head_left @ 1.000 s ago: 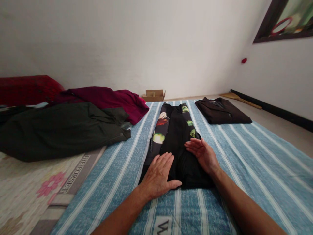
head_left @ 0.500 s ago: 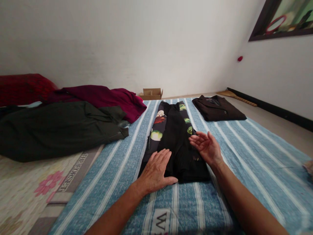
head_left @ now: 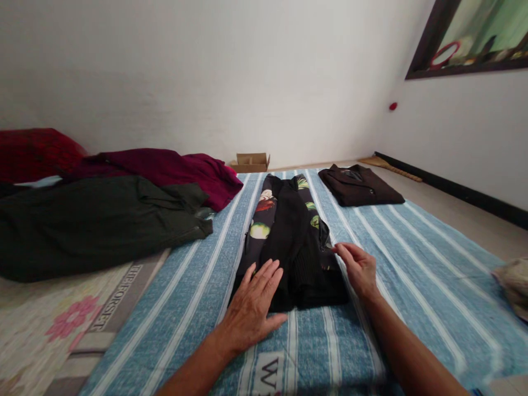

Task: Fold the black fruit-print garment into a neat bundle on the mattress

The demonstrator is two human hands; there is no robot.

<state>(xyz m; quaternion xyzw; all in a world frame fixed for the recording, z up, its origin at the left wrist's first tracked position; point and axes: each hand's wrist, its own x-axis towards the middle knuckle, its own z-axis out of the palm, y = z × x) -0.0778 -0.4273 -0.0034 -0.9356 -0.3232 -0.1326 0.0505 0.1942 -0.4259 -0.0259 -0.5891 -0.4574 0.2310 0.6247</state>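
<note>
A black garment with vegetable-print side panels lies folded in a long strip on the blue striped cloth, its dark sleeves laid along the middle. My left hand rests on its near left part, palm down, fingers spread. At the garment's right edge my right hand is closed, thumb and forefinger pinched beside a small dark raised flap or loop. What sits between those fingertips is too small to make out.
A folded dark brown garment lies at the back right. Dark green and maroon garments are heaped at the left. Behind stands a cardboard box by the wall. Beige fabric shows at the right edge.
My right hand has gone from open fingers over the garment's right side to a pinch at its edge. The dark flap there now stands out more. My left hand stays flat on the garment.
</note>
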